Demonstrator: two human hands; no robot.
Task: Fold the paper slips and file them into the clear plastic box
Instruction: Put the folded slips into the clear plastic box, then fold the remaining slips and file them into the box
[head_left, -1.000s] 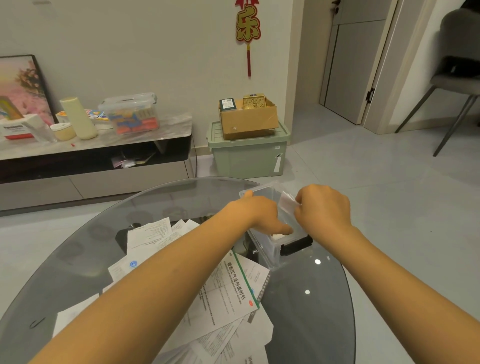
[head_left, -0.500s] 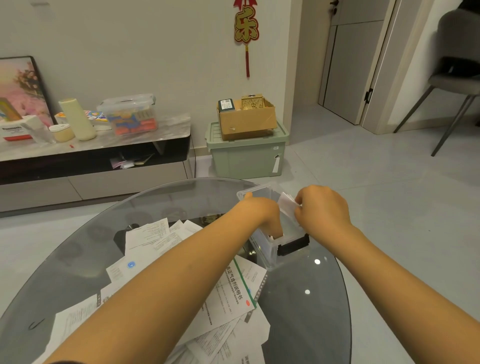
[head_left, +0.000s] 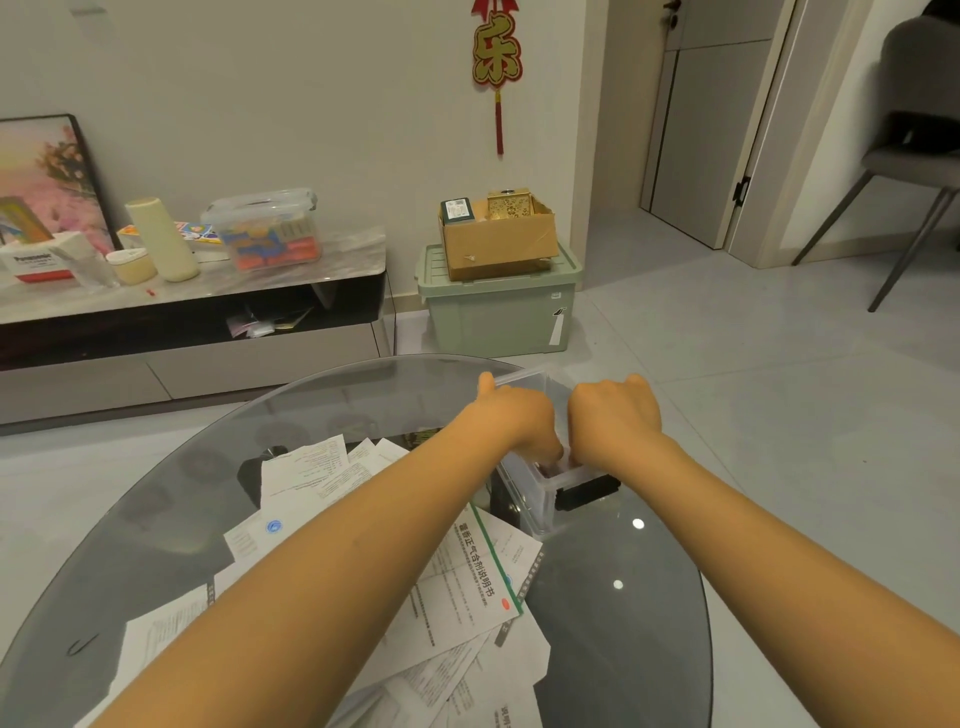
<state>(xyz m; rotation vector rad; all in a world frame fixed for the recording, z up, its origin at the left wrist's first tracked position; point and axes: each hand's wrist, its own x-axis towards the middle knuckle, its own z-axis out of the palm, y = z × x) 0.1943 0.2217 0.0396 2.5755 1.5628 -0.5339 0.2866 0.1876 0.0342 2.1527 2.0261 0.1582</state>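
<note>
Reaching down together, both hands are sunk into the clear plastic box (head_left: 524, 499), which stands on the glass worktop (head_left: 623, 623) right under them. The left hand (head_left: 511, 421) is curled over the box's left part, its thumb lifted against the far rim and its fingers bent down inside. The right hand (head_left: 613, 421) is bunched just beside it, knuckles up, fingertips lost below the near wall. Whether either hand is pinching a folded slip cannot be told, because the fingers hide behind the hands and the box wall; I judge that they are pressing or seating paper inside. What the box already holds cannot be made out, only a pale shape near the fingertips. A black latch (head_left: 587, 491) sits on the box's near end, below the right hand.

By my reading the task is partly done at most. Nearer the body than the left hand, beneath the left forearm, a loose heap of paper slips (head_left: 457, 597) lies unfolded across the worktop, well over 5 sheets, some overlapping. Each of those is yet to be folded and filed, so most of the work seems to remain.
</note>
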